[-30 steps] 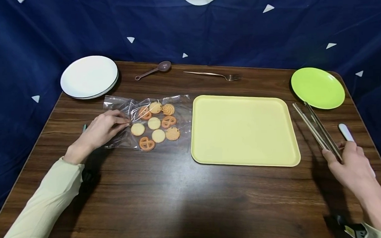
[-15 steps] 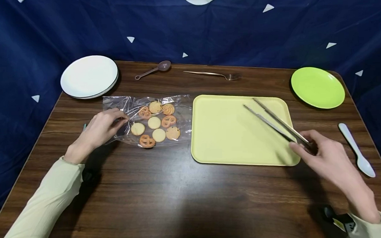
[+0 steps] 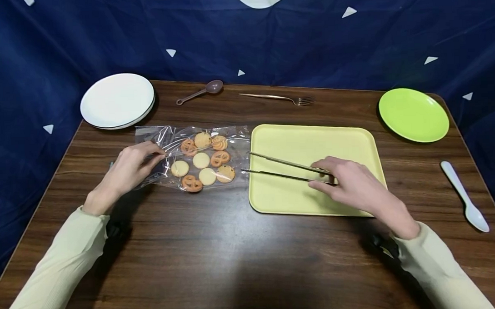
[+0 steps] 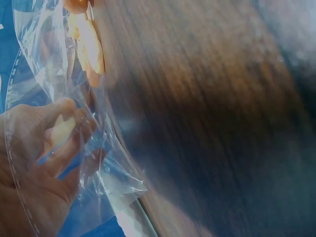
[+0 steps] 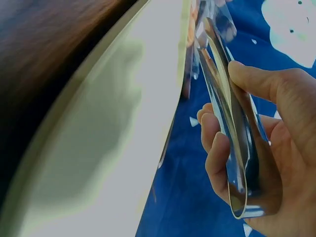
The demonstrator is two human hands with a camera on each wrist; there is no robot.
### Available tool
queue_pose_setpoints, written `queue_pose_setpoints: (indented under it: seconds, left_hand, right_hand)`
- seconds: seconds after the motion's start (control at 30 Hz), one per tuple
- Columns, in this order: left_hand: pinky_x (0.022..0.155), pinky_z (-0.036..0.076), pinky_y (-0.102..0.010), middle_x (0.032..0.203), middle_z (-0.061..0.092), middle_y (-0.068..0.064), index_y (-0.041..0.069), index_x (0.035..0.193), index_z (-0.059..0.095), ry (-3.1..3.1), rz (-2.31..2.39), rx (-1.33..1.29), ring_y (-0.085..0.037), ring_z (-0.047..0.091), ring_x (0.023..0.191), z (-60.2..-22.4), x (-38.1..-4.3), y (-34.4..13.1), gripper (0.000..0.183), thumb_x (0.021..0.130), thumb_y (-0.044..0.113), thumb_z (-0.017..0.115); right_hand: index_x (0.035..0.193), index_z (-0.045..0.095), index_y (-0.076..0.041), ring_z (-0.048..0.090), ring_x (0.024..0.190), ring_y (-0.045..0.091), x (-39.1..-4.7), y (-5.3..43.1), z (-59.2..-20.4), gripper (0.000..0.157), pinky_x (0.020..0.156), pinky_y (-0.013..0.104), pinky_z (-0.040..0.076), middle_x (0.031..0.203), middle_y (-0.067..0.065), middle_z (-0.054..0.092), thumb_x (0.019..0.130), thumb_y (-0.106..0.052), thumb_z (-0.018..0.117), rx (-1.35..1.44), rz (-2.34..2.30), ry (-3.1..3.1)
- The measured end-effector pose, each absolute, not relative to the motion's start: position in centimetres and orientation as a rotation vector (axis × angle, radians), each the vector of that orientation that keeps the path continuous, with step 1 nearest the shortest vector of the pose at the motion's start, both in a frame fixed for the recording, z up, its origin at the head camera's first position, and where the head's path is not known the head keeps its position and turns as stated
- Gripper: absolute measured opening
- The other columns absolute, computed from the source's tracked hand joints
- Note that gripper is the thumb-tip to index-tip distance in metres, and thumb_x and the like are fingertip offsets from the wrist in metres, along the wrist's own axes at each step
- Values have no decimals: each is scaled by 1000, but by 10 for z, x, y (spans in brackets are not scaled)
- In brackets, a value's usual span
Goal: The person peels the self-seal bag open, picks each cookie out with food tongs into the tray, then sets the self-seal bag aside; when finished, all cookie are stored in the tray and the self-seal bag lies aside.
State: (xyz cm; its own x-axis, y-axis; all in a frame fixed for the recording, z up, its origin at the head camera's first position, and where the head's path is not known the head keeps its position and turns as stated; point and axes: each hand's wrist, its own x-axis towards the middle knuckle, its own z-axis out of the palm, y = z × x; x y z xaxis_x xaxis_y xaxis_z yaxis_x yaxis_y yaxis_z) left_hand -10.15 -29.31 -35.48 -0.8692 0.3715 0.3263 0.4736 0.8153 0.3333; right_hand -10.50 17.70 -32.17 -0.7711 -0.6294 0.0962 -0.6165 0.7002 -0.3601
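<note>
In the head view my left hand (image 3: 130, 168) pinches the upper film of a clear plastic bag (image 3: 151, 135) near its left end. Round cookies (image 3: 201, 160) and pretzels (image 3: 192, 183) lie inside the bag. My right hand (image 3: 351, 182) grips metal tongs (image 3: 288, 163) above a yellow tray (image 3: 273, 199). The tongs' arms stand apart with nothing between them, their tips pointing left at the bag's right end. The left wrist view shows the film bunched at my fingers. In the right wrist view, my thumb and fingers press the tongs (image 5: 237, 123) from both sides.
White plates (image 3: 118, 101) stand at the back left. A brown spoon (image 3: 213, 86) and a fork (image 3: 278, 98) lie along the back edge. At the right are a green plate (image 3: 414, 115) and a pale spoon (image 3: 463, 197).
My right hand has carried the tongs from the table's right side leftward over the tray, turning their tips toward the bag. The left hand stays at the bag, lifting its film slightly.
</note>
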Motion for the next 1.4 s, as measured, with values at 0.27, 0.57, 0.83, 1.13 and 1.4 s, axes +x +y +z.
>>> queue_pose_setpoints:
  seconds: [0.27, 0.57, 0.83, 1.13, 1.4]
  left_hand:
    - [68, 46, -41, 85, 65, -10, 0, 87, 67, -2774, -678, -589, -24, 61, 77, -353, -100, -291, 4, 86, -3, 65]
    - [67, 46, -37, 84, 65, -7, 2, 87, 68, -2749, -697, -575, -19, 61, 77, -352, -100, -293, 6, 87, -2, 64]
    - [67, 44, -33, 84, 65, -7, 2, 87, 68, -2765, -705, -542, -17, 58, 77, -354, -100, -295, 5, 89, 1, 63]
    - [70, 46, -38, 84, 64, -8, 1, 87, 67, -2777, -724, -540, -20, 60, 80, -353, -99, -294, 5, 89, 0, 62]
    - [71, 46, -37, 85, 65, -8, 1, 87, 67, -2775, -716, -529, -20, 61, 81, -355, -98, -296, 5, 89, 1, 62]
  right_hand:
    - [109, 68, -11, 52, 66, 10, -123, 145, -323, 37, 57, 34, 46, 91, -1, 64, 85, -39, 69, -1111, -507, 2740]
    - [109, 68, -11, 51, 65, 9, -129, 139, -319, 38, 58, 33, 44, 88, -2, 62, 83, -38, 72, -1108, -475, 2663]
    - [114, 68, -9, 53, 67, 10, -128, 136, -319, 39, 63, 37, 47, 93, -1, 64, 85, -36, 70, -1150, -450, 2651]
    - [94, 67, -13, 43, 54, 7, -126, 137, -325, 21, 47, 28, 37, 74, -5, 51, 88, -33, 67, -1268, -437, 2706]
    - [98, 69, -11, 44, 56, 6, -125, 145, -329, 24, 52, 29, 40, 75, -5, 55, 88, -33, 67, -1269, -565, 2734]
